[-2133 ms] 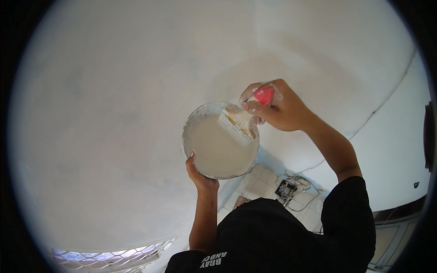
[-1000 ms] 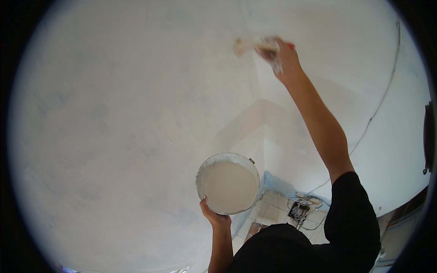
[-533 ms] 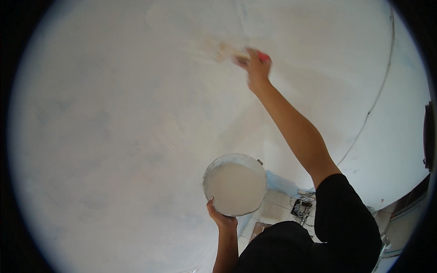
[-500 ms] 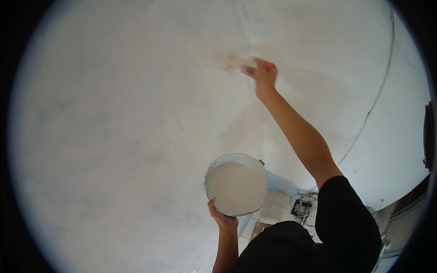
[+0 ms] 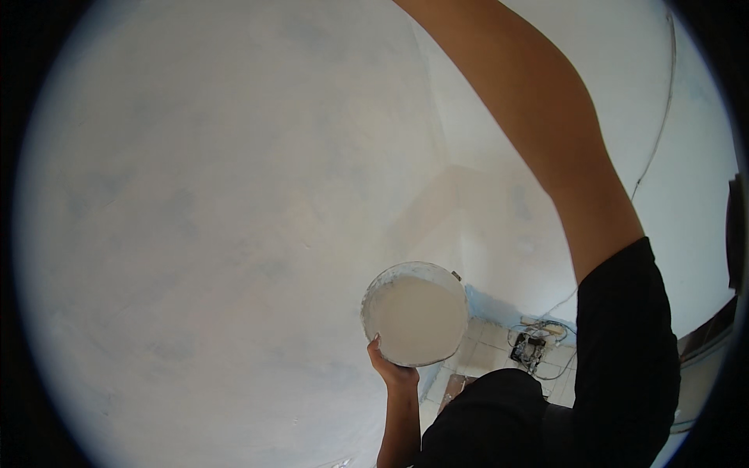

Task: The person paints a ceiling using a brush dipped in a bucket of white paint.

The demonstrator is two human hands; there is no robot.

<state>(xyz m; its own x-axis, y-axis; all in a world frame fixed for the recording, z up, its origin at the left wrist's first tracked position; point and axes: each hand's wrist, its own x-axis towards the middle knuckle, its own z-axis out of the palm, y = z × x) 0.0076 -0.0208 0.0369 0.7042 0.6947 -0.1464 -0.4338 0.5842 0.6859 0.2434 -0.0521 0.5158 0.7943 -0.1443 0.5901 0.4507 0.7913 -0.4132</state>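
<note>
Head view, right arm: half a second ago the right hand and its brush showed in a blur against the wall (image 5: 195, 234), near the corner; now the bare right forearm (image 5: 507, 86) runs out past the far edge.
Brush: out of sight, so whether its bristles touch the wall cannot be told; the coating work is, as I judge it, at a higher or farther spot.
Right hand: out of view too; how closed it is, and on what, I cannot tell.
Left hand (image 5: 395, 368): closed on the near left side of the bucket (image 5: 421, 271), thumb over the rim, most of its fingers hidden beneath.
Bucket: right of centre, near the person's body, mouth turned up; its hold looks much as it did half a second ago.
Whitish liquid (image 5: 421, 316): inside the bucket, with nothing dipped in it.
Tiled floor (image 5: 485, 340): beyond the bucket's right side, with a dark box (image 5: 528, 349) among cords.
</note>
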